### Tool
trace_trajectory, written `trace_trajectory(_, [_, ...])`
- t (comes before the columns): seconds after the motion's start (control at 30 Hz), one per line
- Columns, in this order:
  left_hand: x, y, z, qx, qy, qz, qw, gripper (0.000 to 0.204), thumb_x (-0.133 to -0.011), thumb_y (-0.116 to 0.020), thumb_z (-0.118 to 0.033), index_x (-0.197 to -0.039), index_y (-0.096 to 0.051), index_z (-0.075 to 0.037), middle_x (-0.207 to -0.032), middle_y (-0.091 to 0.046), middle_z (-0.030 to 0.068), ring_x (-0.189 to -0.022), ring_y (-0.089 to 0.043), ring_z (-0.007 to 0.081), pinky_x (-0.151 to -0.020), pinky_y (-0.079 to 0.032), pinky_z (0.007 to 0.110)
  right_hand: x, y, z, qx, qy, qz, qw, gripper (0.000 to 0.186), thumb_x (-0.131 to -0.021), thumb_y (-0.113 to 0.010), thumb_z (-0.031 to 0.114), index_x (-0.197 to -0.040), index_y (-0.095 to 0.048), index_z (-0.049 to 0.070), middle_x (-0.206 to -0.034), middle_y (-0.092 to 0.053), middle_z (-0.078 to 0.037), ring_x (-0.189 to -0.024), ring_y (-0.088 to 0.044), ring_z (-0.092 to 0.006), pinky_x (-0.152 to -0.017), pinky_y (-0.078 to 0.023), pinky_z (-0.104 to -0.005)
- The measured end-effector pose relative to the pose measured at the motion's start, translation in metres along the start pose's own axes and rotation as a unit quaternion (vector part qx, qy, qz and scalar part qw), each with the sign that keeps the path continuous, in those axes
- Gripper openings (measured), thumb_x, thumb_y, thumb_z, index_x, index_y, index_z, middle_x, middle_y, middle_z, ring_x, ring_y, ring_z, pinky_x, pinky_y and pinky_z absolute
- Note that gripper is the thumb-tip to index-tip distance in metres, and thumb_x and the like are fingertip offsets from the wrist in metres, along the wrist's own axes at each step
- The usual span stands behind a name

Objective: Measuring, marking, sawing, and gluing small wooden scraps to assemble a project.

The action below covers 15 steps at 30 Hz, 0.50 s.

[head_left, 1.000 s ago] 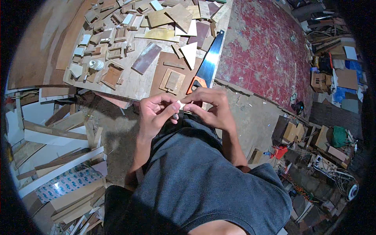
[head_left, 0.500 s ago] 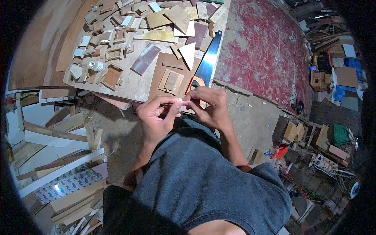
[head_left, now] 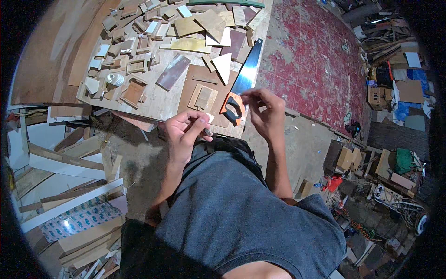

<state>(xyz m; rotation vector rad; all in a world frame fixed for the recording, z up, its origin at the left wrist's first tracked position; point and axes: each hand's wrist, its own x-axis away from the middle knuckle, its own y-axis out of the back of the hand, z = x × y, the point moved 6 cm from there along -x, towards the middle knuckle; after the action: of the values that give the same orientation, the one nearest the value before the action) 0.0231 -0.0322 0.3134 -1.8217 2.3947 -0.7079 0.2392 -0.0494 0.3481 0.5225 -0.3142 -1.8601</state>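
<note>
Small white piece, left hand clamping it between fingers, right hand hovering beside counter's right edge, its finger closure unclear

Dark grey shirt, round neckline, short sleeves, dark trousers, bare left hand, bare right hand

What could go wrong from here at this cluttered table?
The right hand appears close to the saw, so a careless move might knock it off the table's edge. The small pale piece is pinched in the left hand, so it could slip and drop.
</note>
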Motion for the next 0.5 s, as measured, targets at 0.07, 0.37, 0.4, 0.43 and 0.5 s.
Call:
trace_trajectory(0.07, [0.002,-0.002,0.002,0.007,0.016,0.006,1.0,0.015,-0.092,-0.068,-0.014,-0.091,-0.066,0.001,-0.074,-0.066,0.0072,-0.059,-0.063,0.0119,-0.051,-0.054,0.025,-0.002,0.001,0.009,0.037,0.026,-0.002,0.999,0.02,-0.08,-0.072,-0.003,-0.099,-0.07,0.003,-0.081,-0.072,-0.008,-0.07,-0.069,-0.0159,-0.059,-0.054,-0.0284])
trace_trajectory(0.37, [0.009,0.004,0.005,0.028,0.045,0.03,0.998,0.016,-0.092,-0.069,-0.013,-0.094,-0.069,0.003,-0.077,-0.067,0.0071,-0.06,-0.064,0.0094,-0.052,-0.057,0.022,0.017,-0.018,0.01,-0.057,-0.013,0.073,0.996,0.016,-0.087,-0.067,-0.003,-0.103,-0.069,0.0,-0.078,-0.068,-0.008,-0.062,-0.065,-0.0133,-0.054,-0.049,-0.0267])
trace_trajectory(0.4, [0.009,0.006,0.004,0.028,0.046,0.028,0.998,0.016,-0.092,-0.069,-0.013,-0.094,-0.069,0.003,-0.077,-0.068,0.0071,-0.06,-0.064,0.0094,-0.052,-0.056,0.022,0.018,-0.02,0.014,-0.06,-0.031,0.071,0.995,0.01,-0.095,-0.061,0.002,-0.096,-0.07,-0.002,-0.074,-0.064,-0.005,-0.06,-0.06,-0.0081,-0.054,-0.048,-0.0243])
trace_trajectory(0.43, [0.009,0.007,0.004,0.029,0.048,0.028,0.998,0.016,-0.092,-0.069,-0.013,-0.094,-0.069,0.003,-0.077,-0.068,0.007,-0.061,-0.064,0.0095,-0.052,-0.056,0.022,0.019,-0.02,0.015,-0.057,-0.032,0.068,0.996,0.01,-0.095,-0.061,0.002,-0.096,-0.07,-0.002,-0.074,-0.064,-0.005,-0.06,-0.06,-0.0081,-0.054,-0.048,-0.0243])
trace_trajectory(0.5, [0.008,0.012,0.004,0.028,0.053,0.029,0.998,0.016,-0.092,-0.069,-0.014,-0.094,-0.069,0.002,-0.077,-0.067,0.0066,-0.06,-0.064,0.0095,-0.052,-0.056,0.022,0.022,-0.025,0.009,-0.113,-0.095,0.081,0.986,0.015,-0.099,-0.058,0.009,-0.093,-0.066,-0.002,-0.07,-0.059,-0.003,-0.057,-0.056,-0.0078,-0.053,-0.048,-0.0241])
